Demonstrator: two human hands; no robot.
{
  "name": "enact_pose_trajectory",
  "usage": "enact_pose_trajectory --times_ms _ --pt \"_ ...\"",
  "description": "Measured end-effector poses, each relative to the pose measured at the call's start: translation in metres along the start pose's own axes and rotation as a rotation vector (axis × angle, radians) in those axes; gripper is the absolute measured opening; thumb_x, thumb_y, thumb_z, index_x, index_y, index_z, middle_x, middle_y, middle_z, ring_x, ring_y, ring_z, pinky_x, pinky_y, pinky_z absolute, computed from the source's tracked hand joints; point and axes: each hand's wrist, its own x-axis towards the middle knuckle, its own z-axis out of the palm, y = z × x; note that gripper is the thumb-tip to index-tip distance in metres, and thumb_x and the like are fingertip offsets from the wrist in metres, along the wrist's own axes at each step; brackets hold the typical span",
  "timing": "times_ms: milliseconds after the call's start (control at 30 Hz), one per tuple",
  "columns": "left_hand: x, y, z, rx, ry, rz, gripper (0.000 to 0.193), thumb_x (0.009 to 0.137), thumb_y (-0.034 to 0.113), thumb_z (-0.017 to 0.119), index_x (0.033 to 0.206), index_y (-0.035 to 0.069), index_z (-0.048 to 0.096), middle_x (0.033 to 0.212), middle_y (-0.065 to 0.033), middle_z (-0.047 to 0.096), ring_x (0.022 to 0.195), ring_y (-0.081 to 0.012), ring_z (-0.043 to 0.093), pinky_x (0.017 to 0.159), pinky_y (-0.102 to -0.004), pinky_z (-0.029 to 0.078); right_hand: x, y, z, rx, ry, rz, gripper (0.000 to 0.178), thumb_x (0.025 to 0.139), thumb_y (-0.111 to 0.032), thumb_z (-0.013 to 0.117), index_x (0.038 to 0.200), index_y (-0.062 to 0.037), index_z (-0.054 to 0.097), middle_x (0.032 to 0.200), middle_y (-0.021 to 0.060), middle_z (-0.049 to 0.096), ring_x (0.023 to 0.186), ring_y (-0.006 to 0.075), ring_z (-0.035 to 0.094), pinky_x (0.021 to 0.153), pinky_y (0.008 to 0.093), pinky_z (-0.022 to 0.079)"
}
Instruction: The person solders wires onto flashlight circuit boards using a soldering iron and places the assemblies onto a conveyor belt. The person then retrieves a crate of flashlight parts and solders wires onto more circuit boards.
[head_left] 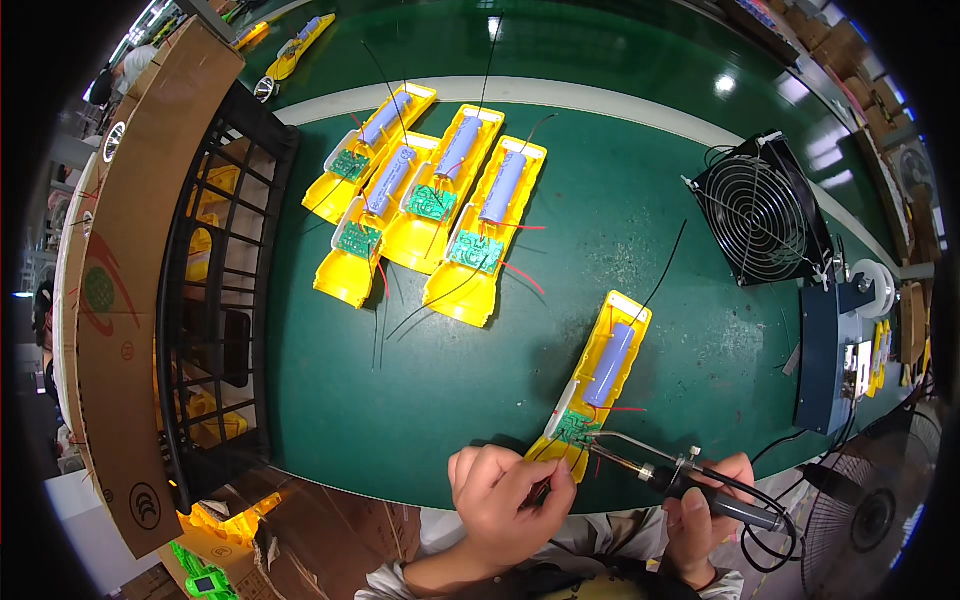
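A yellow plastic housing (pixel 632 312) lies near the front edge of the green table, holding a purple battery cell (pixel 609 368) and a small green circuit board (pixel 577 427) with red and black wires. My right hand (pixel 708 505) grips the dark handle of a soldering iron (pixel 722 502), whose tip and a thin curved feed tube reach the circuit board. At the housing's lower end, my left hand (pixel 512 490) is closed with fingers pinched together, around thin dark wires by the board. The wire ends inside the fingers are hidden.
Several similar yellow housings (pixel 465 290) with cells and boards lie at the back left. A black fan (pixel 757 215) stands back right, beside a blue machine with a white reel (pixel 878 288). A black crate (pixel 262 300) and cardboard box (pixel 120 300) line the left.
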Motion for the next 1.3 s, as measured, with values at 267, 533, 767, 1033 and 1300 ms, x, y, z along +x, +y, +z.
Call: enact_pose_trajectory --times_ms 267,533,767,1033,1300 --pt "-0.001 -0.001 0.0 0.001 0.005 0.002 0.015 0.055 0.0 0.069 0.064 0.008 0.061 0.06 -0.0014 0.044 0.055 -0.0159 0.038 0.05 -0.0274 0.029 -0.001 -0.001 0.001 -0.012 0.023 -0.003 0.031 0.077 -0.019 0.064 0.085 -0.0021 0.04 0.059 0.0061 0.051 0.045 0.0066 0.045 0.043 0.0183 0.035" --pt "0.0 -0.001 0.0 -0.008 -0.002 0.003 0.015 0.055 0.0 0.069 0.064 0.008 0.061 0.06 -0.0013 0.044 0.055 -0.0162 0.039 0.05 -0.0274 0.029 0.0 -0.003 0.003 -0.005 0.04 0.003 0.031 0.076 -0.02 0.064 0.085 -0.0016 0.04 0.058 0.0063 0.051 0.045 0.0071 0.045 0.043 0.0183 0.035" --pt "0.0 -0.001 0.0 -0.009 -0.009 -0.003 0.015 0.055 0.0 0.069 0.064 0.008 0.061 0.06 -0.0015 0.044 0.055 -0.0162 0.039 0.049 -0.027 0.03 -0.001 -0.003 0.003 -0.015 0.049 -0.015 0.032 0.076 -0.019 0.064 0.085 -0.001 0.04 0.059 0.0072 0.052 0.045 0.0078 0.047 0.043 0.0186 0.035" --pt "0.001 0.0 -0.002 0.002 -0.039 -0.007 0.014 0.056 0.0 0.069 0.064 0.007 0.061 0.06 -0.0015 0.044 0.055 -0.0159 0.039 0.049 -0.0269 0.029 -0.001 -0.003 0.012 -0.095 0.113 -0.021 0.035 0.072 -0.027 0.062 0.081 -0.0029 0.037 0.062 0.0024 0.044 0.042 0.0033 0.034 0.04 0.0157 0.026" --pt "0.002 0.0 -0.001 -0.011 -0.029 -0.002 0.014 0.056 -0.001 0.069 0.064 0.007 0.06 0.06 -0.0018 0.043 0.055 -0.0162 0.039 0.049 -0.0269 0.029 0.001 -0.003 0.003 0.001 0.013 0.009 0.03 0.076 -0.019 0.064 0.085 -0.0019 0.04 0.061 0.0064 0.051 0.048 0.0084 0.048 0.046 0.0197 0.038"
